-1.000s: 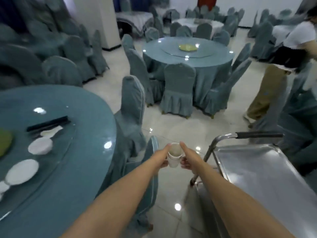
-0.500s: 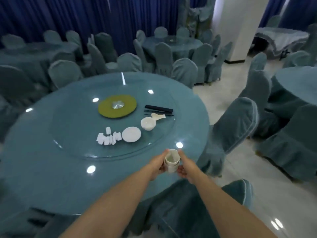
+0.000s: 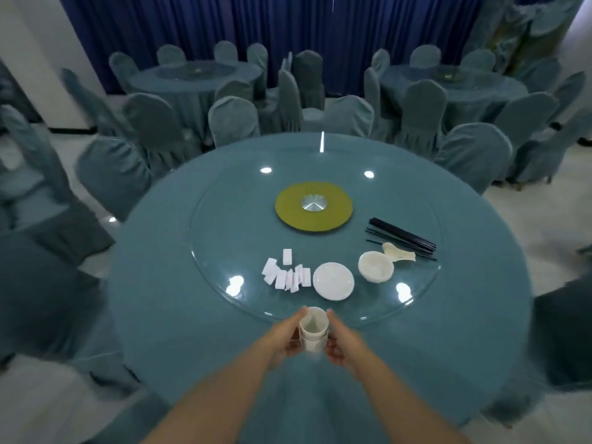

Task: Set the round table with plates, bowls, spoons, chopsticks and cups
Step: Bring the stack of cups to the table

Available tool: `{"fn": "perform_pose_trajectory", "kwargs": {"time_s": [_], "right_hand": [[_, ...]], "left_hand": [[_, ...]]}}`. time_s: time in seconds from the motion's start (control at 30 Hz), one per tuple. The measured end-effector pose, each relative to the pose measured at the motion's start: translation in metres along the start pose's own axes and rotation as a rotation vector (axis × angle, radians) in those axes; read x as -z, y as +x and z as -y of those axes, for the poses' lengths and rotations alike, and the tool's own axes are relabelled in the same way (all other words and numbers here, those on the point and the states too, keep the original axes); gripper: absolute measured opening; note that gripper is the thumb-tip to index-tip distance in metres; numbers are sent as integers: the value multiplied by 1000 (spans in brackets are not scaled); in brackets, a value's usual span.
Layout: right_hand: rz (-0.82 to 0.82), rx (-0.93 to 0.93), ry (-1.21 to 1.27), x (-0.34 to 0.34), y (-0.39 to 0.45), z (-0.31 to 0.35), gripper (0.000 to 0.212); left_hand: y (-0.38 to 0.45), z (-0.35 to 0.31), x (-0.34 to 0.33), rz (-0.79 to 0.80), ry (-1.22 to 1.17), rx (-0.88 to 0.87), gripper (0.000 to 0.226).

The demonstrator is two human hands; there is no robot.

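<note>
A stack of white cups (image 3: 314,330) is held between my left hand (image 3: 286,339) and my right hand (image 3: 341,346), above the near part of the round teal table (image 3: 179,315). On the glass turntable (image 3: 224,219) lie a stack of white plates (image 3: 333,281), a stack of white bowls (image 3: 375,266), white spoons (image 3: 397,252), black chopsticks (image 3: 402,235) and several small white rectangular pieces (image 3: 286,275). A yellow-green disc (image 3: 314,207) with a metal hub marks the turntable's middle.
Chairs in teal covers ring the table, among them one at far left (image 3: 113,174) and one at far right (image 3: 474,158). Two more round tables (image 3: 192,75) (image 3: 455,81) stand behind, before a blue curtain.
My view has swung left from the steel cart to face the round table squarely. Both hands keep hold of the cup stack, which now hangs over the table's near part.
</note>
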State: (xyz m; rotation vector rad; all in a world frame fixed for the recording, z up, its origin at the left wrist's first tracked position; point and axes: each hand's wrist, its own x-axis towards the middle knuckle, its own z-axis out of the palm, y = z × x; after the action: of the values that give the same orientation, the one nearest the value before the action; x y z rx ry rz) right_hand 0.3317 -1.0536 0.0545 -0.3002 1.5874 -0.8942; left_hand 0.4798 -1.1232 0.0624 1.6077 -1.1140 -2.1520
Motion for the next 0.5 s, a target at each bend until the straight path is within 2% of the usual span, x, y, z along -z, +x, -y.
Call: {"fn": "perform_pose_trajectory", "kwargs": {"time_s": [0.23, 0.5], "right_hand": [[21, -72, 12, -78, 80, 63, 69], [24, -114, 36, -158, 153, 134, 54]], "left_hand": [[82, -52, 89, -47, -65, 48, 47], [139, -114, 166, -117, -125, 13, 40]]}}
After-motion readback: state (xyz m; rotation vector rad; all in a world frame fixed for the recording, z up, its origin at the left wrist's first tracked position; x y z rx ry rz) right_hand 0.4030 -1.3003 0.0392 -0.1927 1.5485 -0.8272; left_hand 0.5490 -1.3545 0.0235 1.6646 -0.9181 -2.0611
